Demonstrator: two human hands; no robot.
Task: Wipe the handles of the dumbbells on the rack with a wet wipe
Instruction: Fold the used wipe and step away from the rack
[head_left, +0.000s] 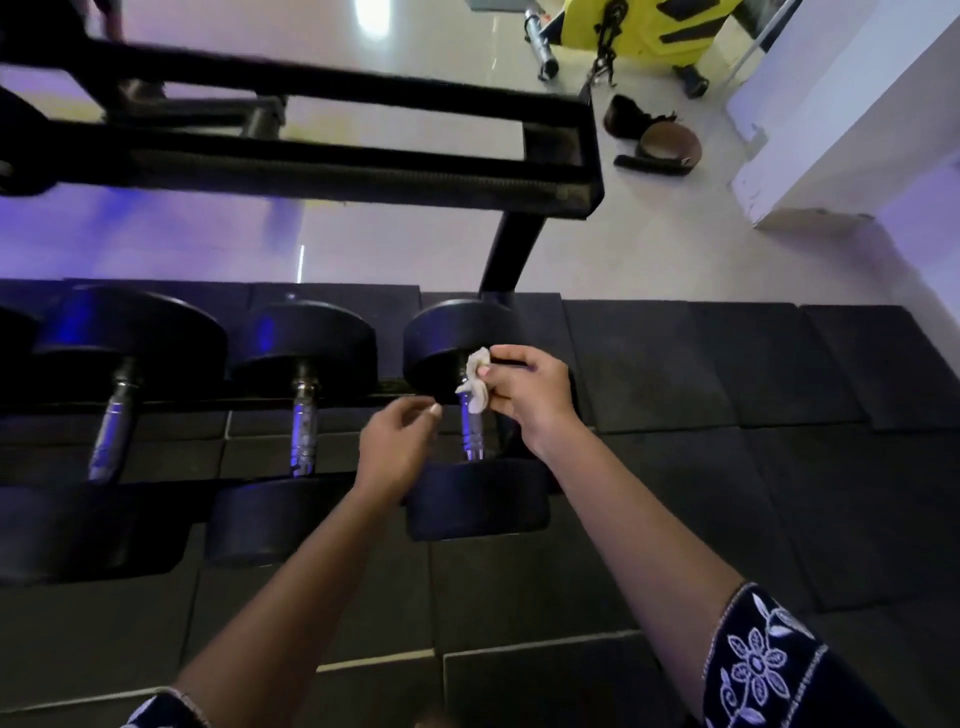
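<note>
head view: the right hand (524, 392) pinches a crumpled white wet wipe (477, 382) against the upper end of the chrome handle (471, 428) of the rightmost dumbbell (467, 415) on the black rack (322, 171). the left hand (397, 447) hovers just left of that handle, fingers loosely curled, grasping nothing. two more dumbbells (304, 415) sit to the left, above dark floor mats (727, 374).
</note>
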